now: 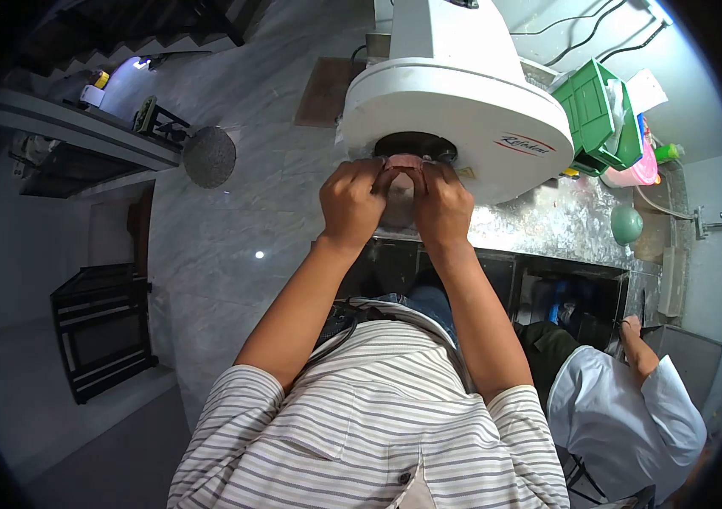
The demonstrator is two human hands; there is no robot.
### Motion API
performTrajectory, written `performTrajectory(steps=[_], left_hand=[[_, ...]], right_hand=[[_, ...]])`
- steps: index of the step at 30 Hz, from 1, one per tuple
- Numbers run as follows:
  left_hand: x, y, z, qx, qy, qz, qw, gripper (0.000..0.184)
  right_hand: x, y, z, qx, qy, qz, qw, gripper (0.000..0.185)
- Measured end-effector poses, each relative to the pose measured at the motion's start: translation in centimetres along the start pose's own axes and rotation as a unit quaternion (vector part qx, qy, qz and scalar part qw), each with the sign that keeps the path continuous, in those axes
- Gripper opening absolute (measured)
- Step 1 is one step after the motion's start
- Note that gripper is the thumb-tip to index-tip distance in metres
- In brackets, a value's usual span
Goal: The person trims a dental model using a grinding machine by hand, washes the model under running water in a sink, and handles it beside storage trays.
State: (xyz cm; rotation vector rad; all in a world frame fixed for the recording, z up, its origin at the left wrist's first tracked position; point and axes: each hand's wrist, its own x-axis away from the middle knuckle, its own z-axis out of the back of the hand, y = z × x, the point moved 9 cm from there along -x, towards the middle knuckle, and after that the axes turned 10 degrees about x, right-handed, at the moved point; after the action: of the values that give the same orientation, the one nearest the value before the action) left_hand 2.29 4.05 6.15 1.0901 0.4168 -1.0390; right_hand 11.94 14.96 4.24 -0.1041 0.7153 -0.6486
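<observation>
A pink, arch-shaped dental piece is gripped between my two hands, at the mouth of a dark opening in a white machine. My left hand has its fingers curled and closed on the left side of the piece. Closed around its right side is my right hand. My thumbs meet near the middle, below the piece. Fingers cover part of the piece, so its full shape is hidden. The inside of the opening is too dark to make out.
Right of the machine stand a green bin, a pink container and a green bowl on a wet-looking counter. A person in a white top sits at lower right. A round grey stool stands at left.
</observation>
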Motion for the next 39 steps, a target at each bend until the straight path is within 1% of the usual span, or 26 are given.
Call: performTrajectory(steps=[3,5,6,7,8,9,10,11,15,18,22,24,25,26,30,32,33,35,36,37,38,39], left_hand=[[0.0,0.2,-0.4,-0.001,0.011,-0.025,1.000,0.011],[0.0,0.1,-0.4,-0.014,0.003,-0.023,1.000,0.014],[0.0,0.0,-0.6,-0.029,-0.008,-0.020,0.999,0.017],[0.0,0.0,-0.6,-0.027,-0.008,-0.020,0.999,0.017],[0.0,-0.1,-0.8,-0.028,-0.015,-0.015,0.999,0.016],[-0.1,-0.2,-1.0,-0.029,-0.021,-0.009,0.999,0.015],[-0.2,-0.2,-1.1,-0.027,-0.021,-0.009,0.999,0.015],[-0.2,-0.2,-1.2,-0.023,-0.020,-0.009,0.999,0.012],[-0.1,-0.6,-1.8,-0.030,-0.038,0.005,0.999,0.007],[-0.3,-0.6,-1.7,-0.029,-0.025,0.011,0.999,0.012],[-0.3,-0.3,-1.7,-0.028,-0.028,0.020,0.999,0.009],[-0.2,-0.7,-2.1,-0.051,-0.042,0.029,0.997,0.010],[-0.1,-0.8,-2.2,-0.050,-0.044,0.029,0.997,0.010],[-0.1,-0.9,-2.3,-0.064,-0.048,0.027,0.996,0.011],[-0.3,-1.1,-2.9,-0.096,-0.048,0.030,0.994,0.012],[-0.4,-1.3,-3.0,-0.091,-0.036,0.040,0.994,0.012],[-0.3,-1.3,-2.9,-0.084,-0.030,0.046,0.995,0.013],[-0.1,-1.2,-2.7,-0.076,-0.027,0.051,0.995,0.013],[-0.3,-1.3,-2.6,-0.063,-0.020,0.047,0.997,0.014],[-0.3,-2.0,-3.0,-0.071,-0.027,0.066,0.995,0.019],[-0.2,-2.4,-3.4,-0.070,-0.031,0.065,0.995,0.019],[-0.1,-2.4,-3.4,-0.079,-0.035,0.068,0.994,0.020]], right_hand=[[0.1,0.1,-0.2,0.016,0.014,0.019,1.000,0.016],[0.2,0.1,-0.7,0.068,-0.001,0.029,0.997,0.014],[0.0,0.0,-0.8,0.069,0.000,0.029,0.997,0.014],[-0.1,-0.2,-0.6,0.065,0.013,0.036,0.997,0.010],[0.0,-0.4,-0.4,0.062,0.026,0.044,0.997,0.006],[0.0,-0.5,-0.2,0.064,0.026,0.043,0.997,0.006],[-0.1,-0.9,0.2,0.058,0.034,0.061,0.996,0.005],[0.0,-1.3,0.5,0.052,0.042,0.080,0.995,0.005],[0.0,-0.3,-0.2,0.026,0.044,0.062,0.997,0.007],[-0.4,-0.5,-0.2,0.041,0.037,0.058,0.997,0.008],[-0.8,-1.0,0.7,0.034,0.047,0.051,0.997,0.007],[-0.6,-1.0,0.7,0.035,0.052,0.052,0.997,0.007],[-0.5,-0.7,0.2,0.027,0.030,0.039,0.998,0.008],[-0.7,-0.3,-0.1,0.021,0.010,0.028,0.999,0.013],[-0.9,-0.1,-0.8,0.018,-0.007,0.042,0.999,0.013],[-0.9,-0.4,-0.5,0.036,0.013,0.057,0.998,0.004],[-0.7,-0.5,-0.7,0.033,0.007,0.060,0.998,0.004],[-0.5,-0.3,-0.4,0.035,0.040,0.047,0.997,0.003],[-0.6,-0.3,-0.4,0.034,0.040,0.046,0.998,0.003],[-0.7,-0.1,-0.5,0.022,0.032,0.031,0.999,0.010],[-0.5,0.1,-0.6,0.009,0.024,0.015,1.000,0.017],[-0.5,-0.1,-0.2,0.009,0.022,0.011,1.000,0.017]])
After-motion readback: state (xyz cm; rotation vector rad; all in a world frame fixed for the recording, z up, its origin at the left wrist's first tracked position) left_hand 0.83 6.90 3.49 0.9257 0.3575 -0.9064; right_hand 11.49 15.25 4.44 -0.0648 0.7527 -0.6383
